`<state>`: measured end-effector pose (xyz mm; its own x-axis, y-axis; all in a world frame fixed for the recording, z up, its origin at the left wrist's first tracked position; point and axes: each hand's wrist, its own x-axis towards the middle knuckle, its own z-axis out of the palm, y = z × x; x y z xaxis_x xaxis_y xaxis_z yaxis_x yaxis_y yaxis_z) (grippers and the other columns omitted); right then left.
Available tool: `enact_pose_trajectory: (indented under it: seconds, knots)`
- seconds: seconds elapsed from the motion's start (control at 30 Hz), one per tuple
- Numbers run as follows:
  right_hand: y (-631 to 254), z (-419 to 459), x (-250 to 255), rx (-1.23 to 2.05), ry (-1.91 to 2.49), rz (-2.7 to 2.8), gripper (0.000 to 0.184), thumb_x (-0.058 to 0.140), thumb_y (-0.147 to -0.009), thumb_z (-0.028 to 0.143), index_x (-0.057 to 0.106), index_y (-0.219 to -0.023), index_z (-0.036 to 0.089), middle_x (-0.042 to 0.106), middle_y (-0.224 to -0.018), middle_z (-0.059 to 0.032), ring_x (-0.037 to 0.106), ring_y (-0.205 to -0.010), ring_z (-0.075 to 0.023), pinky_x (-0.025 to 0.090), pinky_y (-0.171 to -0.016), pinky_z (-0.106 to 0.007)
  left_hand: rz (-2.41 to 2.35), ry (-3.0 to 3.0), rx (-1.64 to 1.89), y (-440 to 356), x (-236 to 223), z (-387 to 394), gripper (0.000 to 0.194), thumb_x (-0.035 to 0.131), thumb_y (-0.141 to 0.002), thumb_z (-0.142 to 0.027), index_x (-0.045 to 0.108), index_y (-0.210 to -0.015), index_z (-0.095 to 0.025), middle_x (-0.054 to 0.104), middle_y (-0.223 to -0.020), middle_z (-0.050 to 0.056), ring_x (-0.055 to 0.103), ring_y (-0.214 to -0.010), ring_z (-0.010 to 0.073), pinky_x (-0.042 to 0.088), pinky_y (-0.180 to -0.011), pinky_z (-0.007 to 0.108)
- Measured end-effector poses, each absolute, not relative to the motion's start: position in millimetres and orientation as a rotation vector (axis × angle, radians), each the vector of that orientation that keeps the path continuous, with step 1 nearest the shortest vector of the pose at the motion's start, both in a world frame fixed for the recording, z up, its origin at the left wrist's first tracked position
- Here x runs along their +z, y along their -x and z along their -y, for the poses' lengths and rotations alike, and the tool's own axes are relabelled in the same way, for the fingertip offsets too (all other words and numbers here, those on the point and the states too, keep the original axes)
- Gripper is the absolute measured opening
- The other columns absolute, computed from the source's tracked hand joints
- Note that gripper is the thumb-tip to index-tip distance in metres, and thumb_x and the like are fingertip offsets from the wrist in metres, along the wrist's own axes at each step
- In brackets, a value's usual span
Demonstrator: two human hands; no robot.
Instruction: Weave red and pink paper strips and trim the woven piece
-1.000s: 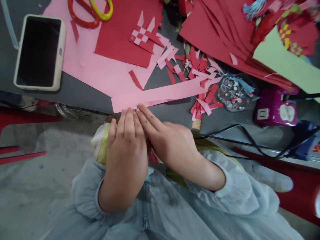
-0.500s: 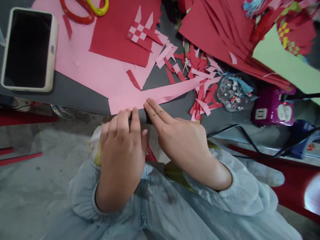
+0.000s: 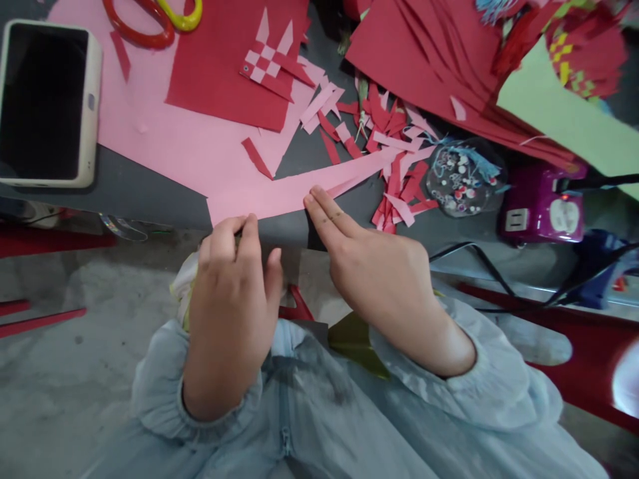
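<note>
A long pink paper strip [image 3: 269, 194] lies along the table's near edge, folded along its length, its right end reaching the paper scraps. My left hand [image 3: 229, 286] rests its fingertips on the strip's left lower edge, thumb apart. Two outstretched fingers of my right hand [image 3: 372, 279] press on the fold near the strip's middle; its other fingers are hidden below. Beyond the strip, a woven paper fish [image 3: 264, 63] in pink and red sits on a red paper sheet [image 3: 214, 73], which lies over a large pink sheet [image 3: 150, 143].
A device with a black screen [image 3: 47, 100] lies at left, scissors [image 3: 144, 30] at the top. Red and pink scraps [image 3: 394, 143], a dish of beads [image 3: 464, 179] and a purple box with a cable [image 3: 542, 209] are at right. Stacked red paper [image 3: 424, 60] and green paper [image 3: 574, 120] lie behind.
My right hand's fingers have slid rightward along the strip's fold, and the folded flap lies flatter. My left hand has shifted slightly left, its thumb farther out. The whole view has moved a little.
</note>
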<state>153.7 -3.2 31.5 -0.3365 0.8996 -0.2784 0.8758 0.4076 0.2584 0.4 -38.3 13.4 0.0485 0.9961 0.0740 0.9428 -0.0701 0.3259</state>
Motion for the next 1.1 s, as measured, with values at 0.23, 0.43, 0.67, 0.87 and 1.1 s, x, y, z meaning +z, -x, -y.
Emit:
enact_pose_trajectory:
  seconds: [0.23,0.43,0.67,0.87,1.1]
  knots:
    - [-150,2,34,0.051,-1.519,-2.258,0.072,0.038,-0.086,0.006,0.031,-0.156,0.017,0.031,-0.157,-0.0127,0.068,-0.060,-0.0155,0.042,-0.041,-0.030,-2.101,-2.004,0.479,3,20,42,0.037,0.043,-0.097,-0.024,0.067,-0.121,-0.010,0.067,-0.129,0.013,0.063,-0.118,0.0248,0.051,-0.102,0.037]
    - [-138,5,41,0.069,-1.508,-2.235,0.070,0.038,-0.085,0.006,0.035,-0.154,0.013,0.033,-0.155,-0.0169,0.066,-0.055,-0.0165,0.042,-0.040,-0.031,-2.116,-2.025,0.480,8,22,48,0.037,0.042,-0.097,-0.023,0.069,-0.117,-0.008,0.069,-0.128,0.012,0.064,-0.119,0.0258,0.051,-0.103,0.041]
    - [-118,10,39,-0.142,-1.319,-2.541,0.065,0.034,-0.089,0.009,0.040,-0.153,0.019,0.032,-0.156,-0.0088,0.064,-0.056,-0.0132,0.048,-0.046,-0.030,-1.995,-2.005,0.280,14,34,48,0.027,0.044,-0.092,-0.020,0.068,-0.079,-0.019,0.062,-0.138,0.008,0.070,-0.090,0.0264,0.056,-0.078,0.043]
    - [-109,8,34,-0.170,-1.248,-2.629,0.065,0.033,-0.089,0.007,0.042,-0.152,0.019,0.033,-0.155,-0.0056,0.063,-0.057,-0.0124,0.049,-0.046,-0.029,-1.990,-1.816,0.288,21,42,46,0.030,0.044,-0.088,-0.020,0.050,-0.059,-0.023,0.065,-0.134,0.005,0.068,-0.067,0.0181,0.048,-0.059,0.036]
    - [-105,11,34,-0.111,-1.286,-2.593,0.065,0.035,-0.088,0.006,0.041,-0.152,0.016,0.034,-0.155,-0.0080,0.061,-0.055,-0.0125,0.048,-0.043,-0.030,-2.028,-1.765,0.343,25,41,42,0.030,0.046,-0.082,-0.016,0.046,-0.052,-0.020,0.071,-0.125,0.000,0.048,-0.043,0.0091,0.036,-0.051,0.033]
